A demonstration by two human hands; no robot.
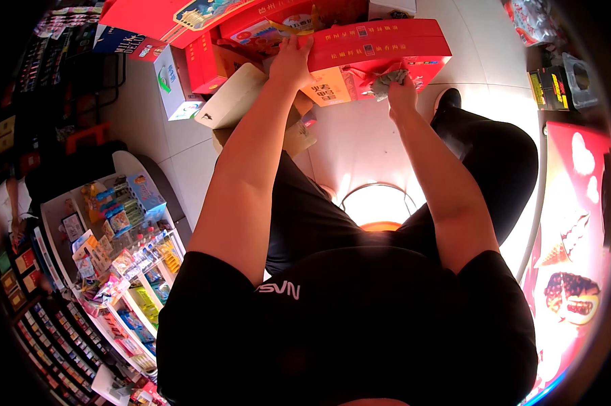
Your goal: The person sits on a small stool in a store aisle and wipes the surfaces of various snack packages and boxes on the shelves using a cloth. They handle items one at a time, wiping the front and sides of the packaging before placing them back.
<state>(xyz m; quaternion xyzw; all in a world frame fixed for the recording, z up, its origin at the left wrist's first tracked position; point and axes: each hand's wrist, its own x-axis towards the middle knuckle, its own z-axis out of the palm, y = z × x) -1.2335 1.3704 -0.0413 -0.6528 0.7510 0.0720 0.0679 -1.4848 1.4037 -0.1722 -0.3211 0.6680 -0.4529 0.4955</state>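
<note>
A long red gift box (380,42) with gold lettering and an orange panel stands before me at the top. My left hand (291,64) grips its left end, close to a yellow ribbon handle (293,28). A crumpled grey cloth (388,82) is bunched in my right hand (403,96), whose fingers are closed on it. The cloth touches the box's near face at the right. Beneath my left forearm is an opened cardboard carton (232,96) with its flaps out.
More red gift boxes (208,64) and a white carton (177,84) crowd the upper left. Shelves of small packaged goods (140,271) line the left. At right is a lit red panel with ice cream pictures (576,250). An orange-seated stool (380,226) shows between my legs.
</note>
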